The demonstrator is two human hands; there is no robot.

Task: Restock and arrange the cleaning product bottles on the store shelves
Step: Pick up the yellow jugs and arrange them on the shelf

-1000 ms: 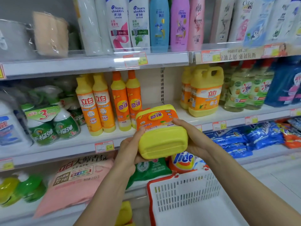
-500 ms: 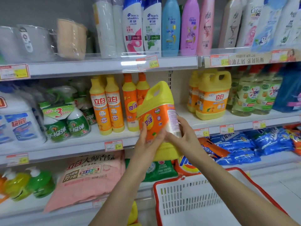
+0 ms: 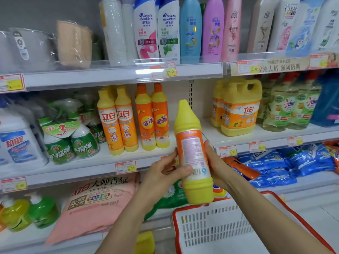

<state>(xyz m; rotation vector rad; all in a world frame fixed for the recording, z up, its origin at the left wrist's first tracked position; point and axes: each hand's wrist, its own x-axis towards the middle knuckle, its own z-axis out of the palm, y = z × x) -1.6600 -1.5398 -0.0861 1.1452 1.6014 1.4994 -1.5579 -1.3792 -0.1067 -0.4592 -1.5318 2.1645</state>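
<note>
The middle shelf (image 3: 73,171) runs across the view; everything here is placed from it; on it, from left to right, stand green spray bottles (image 3: 73,142), four slim orange-and-yellow bottles (image 3: 132,118), a bare gap, then yellow handled jugs (image 3: 240,110). Above it, shampoo bottles (image 3: 190,28) stand in a row on the next shelf; below it lie a pink bag (image 3: 95,204) at the left and blue packs (image 3: 286,165) at the right. Below and in front of it sits a white basket (image 3: 207,230) with a red rim. The held jug (image 3: 192,153), yellow with an orange label, is in the air just in front of the shelf's edge, before the bare gap; it is nearly upright, narrow side to the camera, cap up, base above the basket's rim. The left hand (image 3: 161,175) grips its left side, thumb across the lower label; the right hand (image 3: 218,167) grips its right side, fingers curled behind. A price tag (image 3: 126,167) sits on the shelf's edge, left of the left hand.
</note>
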